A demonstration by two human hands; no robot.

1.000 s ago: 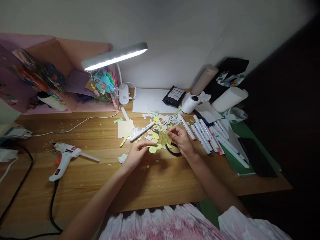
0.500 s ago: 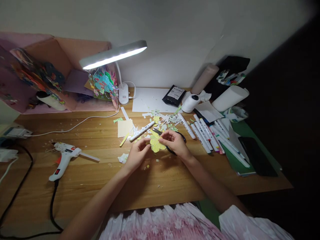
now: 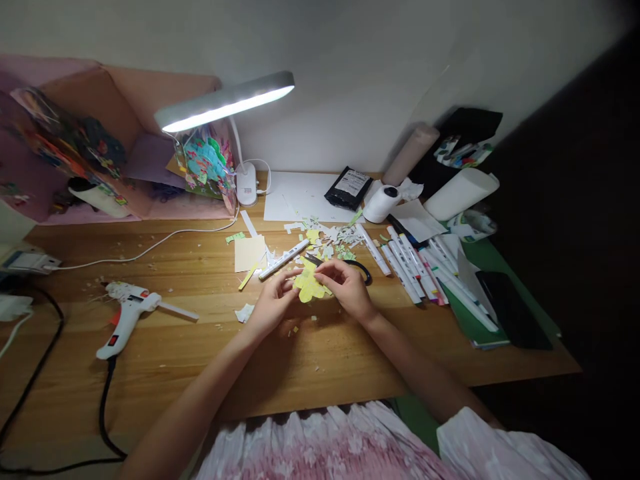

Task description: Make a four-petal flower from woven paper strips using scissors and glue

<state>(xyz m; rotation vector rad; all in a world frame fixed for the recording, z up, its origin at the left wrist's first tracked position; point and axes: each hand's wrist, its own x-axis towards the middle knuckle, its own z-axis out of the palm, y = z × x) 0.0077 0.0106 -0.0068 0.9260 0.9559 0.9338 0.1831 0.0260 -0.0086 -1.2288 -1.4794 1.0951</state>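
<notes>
Between my two hands is a yellow paper flower (image 3: 311, 288) with rounded petals. My left hand (image 3: 273, 299) pinches its left edge with thumb and fingertips. From the upper right, my right hand (image 3: 346, 288) grips the same flower, thumb and index finger closed on it. Black-handled scissors (image 3: 364, 269) lie on the table just behind the right hand, their blades pointing left and partly covered. A white marker (image 3: 284, 260) rests beyond the left hand, beside a cream paper square (image 3: 250, 255).
Paper scraps (image 3: 340, 237) litter the middle of the wooden table (image 3: 210, 373). On the left lies a glue gun (image 3: 127, 317) with its cord. Several markers (image 3: 405, 270) and a dark phone (image 3: 515, 310) are at right. A lit lamp (image 3: 230, 103) stands behind, near a pink box (image 3: 165, 87).
The flower has turned and shifted slightly left between my fingers. My right hand has moved a little left with it, so more of the scissors' handle shows.
</notes>
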